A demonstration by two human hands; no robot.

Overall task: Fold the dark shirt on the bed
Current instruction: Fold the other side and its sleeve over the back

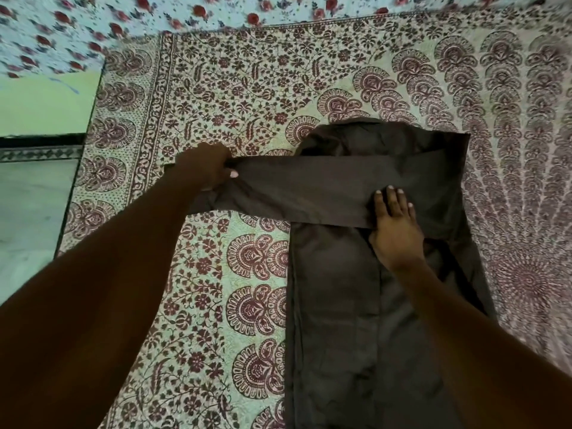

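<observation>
Shirt (371, 305) lies lengthwise on the bed (216, 274) under your hands, one sleeve (309, 187) drawn across its chest. Your left hand (207, 168) pinches the cuff end; your right hand (396, 224) presses flat, fingers spread, on the sleeve's other end. Keep that palm firm, pull the sleeve taut and lay it straight before letting go.

A home bedroom; a bed (192, 305) under a maroon block-print bedcover (247, 88); a rose-patterned sheet (93, 23) beyond; tiled floor (28, 205) beside.
</observation>
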